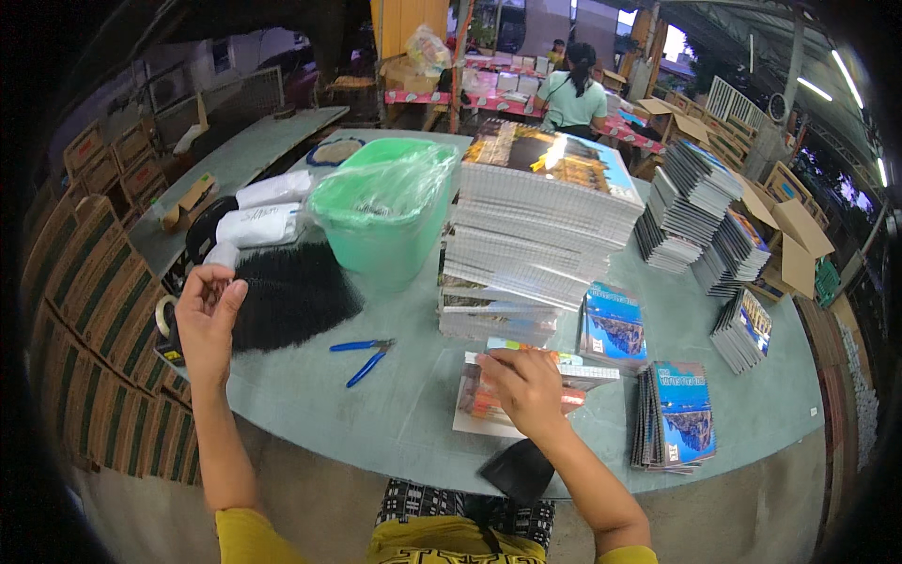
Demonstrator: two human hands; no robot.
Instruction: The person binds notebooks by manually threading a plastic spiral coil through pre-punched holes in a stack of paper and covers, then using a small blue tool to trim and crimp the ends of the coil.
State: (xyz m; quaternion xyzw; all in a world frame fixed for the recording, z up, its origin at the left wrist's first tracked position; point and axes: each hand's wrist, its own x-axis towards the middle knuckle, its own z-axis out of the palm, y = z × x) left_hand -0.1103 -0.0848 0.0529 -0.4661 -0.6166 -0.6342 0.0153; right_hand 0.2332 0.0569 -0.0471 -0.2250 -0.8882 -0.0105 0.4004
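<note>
My left hand (209,315) is raised at the left, beside a dark pile of thin black strands that look like binding coils (287,299). Its thumb and fingers are pinched together; whatever they hold, if anything, is too small to make out. My right hand (531,387) grips the upper edge of a notebook (486,402) with an orange and white cover, low on the green table. Part of that notebook is hidden under the hand. Blue-handled cutting pliers (365,359) lie open between my two hands. A flat black piece (520,468) sits at the table's front edge.
A tall notebook stack (536,226) rises behind my right hand, with a green plastic-lined bin (381,211) left of it. Blue-covered notebooks (684,414) lie at the right. White wrapped rolls (258,224) are at the far left. Further back, a person (573,94) faces another table.
</note>
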